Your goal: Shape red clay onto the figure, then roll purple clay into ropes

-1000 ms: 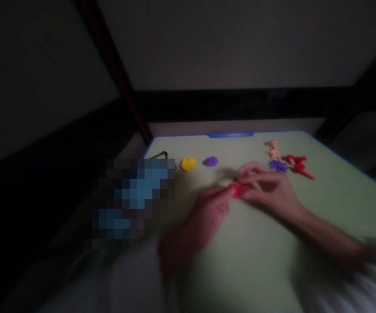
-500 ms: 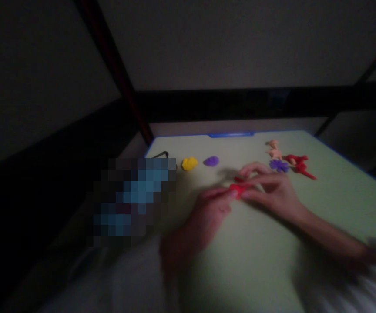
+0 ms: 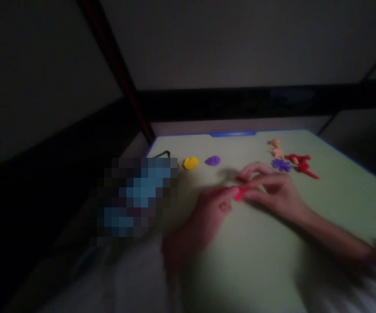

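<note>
Between both sets of fingertips is a soft red lump that looks like modelling clay (image 3: 239,194), held just over the table. My left hand (image 3: 212,213) pinches its left side, fingers closed. From the other side my right hand (image 3: 277,191) grips it between thumb and finger. A second red bit (image 3: 241,178) shows at the right hand's far fingertips; whether it joins the lump I cannot tell. Beyond the hands lie a yellow clay piece (image 3: 191,163) and a purple clay piece (image 3: 213,161).
At the right sit a purple flower-like shape (image 3: 281,165), pinkish shaped pieces (image 3: 276,151) and a red shaped piece (image 3: 302,164) with a long end. The pale table (image 3: 246,269) has a blue edge (image 3: 233,134). A blurred-out bluish object (image 3: 147,184) is at the left.
Both hands stay around the red clay, whose visible part looks slightly rounder. The whole view has shifted a little; the pieces on the table keep their places.
</note>
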The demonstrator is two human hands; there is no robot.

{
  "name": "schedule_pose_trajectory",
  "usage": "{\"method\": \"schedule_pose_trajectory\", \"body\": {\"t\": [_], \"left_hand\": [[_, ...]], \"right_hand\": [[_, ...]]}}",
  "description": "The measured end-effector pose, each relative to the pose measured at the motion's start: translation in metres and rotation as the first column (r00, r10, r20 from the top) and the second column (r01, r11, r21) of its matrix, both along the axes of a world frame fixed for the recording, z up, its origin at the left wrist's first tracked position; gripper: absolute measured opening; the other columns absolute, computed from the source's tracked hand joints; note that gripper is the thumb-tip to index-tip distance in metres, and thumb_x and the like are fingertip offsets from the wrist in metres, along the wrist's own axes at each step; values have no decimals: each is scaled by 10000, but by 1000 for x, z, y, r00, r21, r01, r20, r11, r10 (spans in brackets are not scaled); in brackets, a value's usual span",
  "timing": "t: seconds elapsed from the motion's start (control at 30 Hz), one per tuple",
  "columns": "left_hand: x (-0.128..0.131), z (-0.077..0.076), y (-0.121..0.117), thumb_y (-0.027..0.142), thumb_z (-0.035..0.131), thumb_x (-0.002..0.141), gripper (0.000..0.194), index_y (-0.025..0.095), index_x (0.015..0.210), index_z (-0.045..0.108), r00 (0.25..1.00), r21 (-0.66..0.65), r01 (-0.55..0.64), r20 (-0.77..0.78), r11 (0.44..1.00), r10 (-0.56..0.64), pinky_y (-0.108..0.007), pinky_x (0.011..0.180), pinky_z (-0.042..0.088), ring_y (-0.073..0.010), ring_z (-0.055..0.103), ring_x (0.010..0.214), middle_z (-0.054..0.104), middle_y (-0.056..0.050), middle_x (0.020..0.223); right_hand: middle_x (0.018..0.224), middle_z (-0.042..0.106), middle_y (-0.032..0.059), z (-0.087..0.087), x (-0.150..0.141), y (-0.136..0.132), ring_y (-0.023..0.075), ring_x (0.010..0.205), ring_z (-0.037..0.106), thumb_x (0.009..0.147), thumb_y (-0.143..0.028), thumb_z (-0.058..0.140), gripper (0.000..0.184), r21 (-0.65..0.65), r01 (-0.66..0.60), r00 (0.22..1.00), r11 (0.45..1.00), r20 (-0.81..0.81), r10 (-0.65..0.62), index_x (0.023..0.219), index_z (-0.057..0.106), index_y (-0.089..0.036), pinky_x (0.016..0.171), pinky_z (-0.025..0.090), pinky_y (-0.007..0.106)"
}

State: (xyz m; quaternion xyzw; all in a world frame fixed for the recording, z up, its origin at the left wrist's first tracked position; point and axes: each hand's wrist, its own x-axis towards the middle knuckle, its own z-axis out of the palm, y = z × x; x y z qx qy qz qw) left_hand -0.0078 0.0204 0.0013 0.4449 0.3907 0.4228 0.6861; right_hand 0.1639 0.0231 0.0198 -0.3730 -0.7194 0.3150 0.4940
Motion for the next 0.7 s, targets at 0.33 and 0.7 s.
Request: {"method": "schedule_pose_trajectory", "body": {"t": [0.33, 0.7], "left_hand": [[1, -5, -2, 397, 647, 730, 248, 159, 795, 619, 1000, -53, -8, 2, 999, 9, -240, 578, 327, -94, 426, 596, 512, 14, 675], [1, -1, -1, 364, 625, 736, 218, 162, 667, 578, 999, -32, -37, -20, 999, 36, -252, 555, 330, -105, 418, 571, 466, 13, 602]], "right_hand": [[961, 624, 39, -4, -2, 1, 149, 807, 596, 668, -274, 768, 67, -201, -51, 983, 978, -182, 14, 732, 752, -266, 683, 513, 288], [1035, 604, 26, -11, -3, 3, 136, 832, 591, 674, -261, 766, 36, -329, -172, 941, 929, -335, 55, 703, 744, -259, 729, 495, 286]]}}
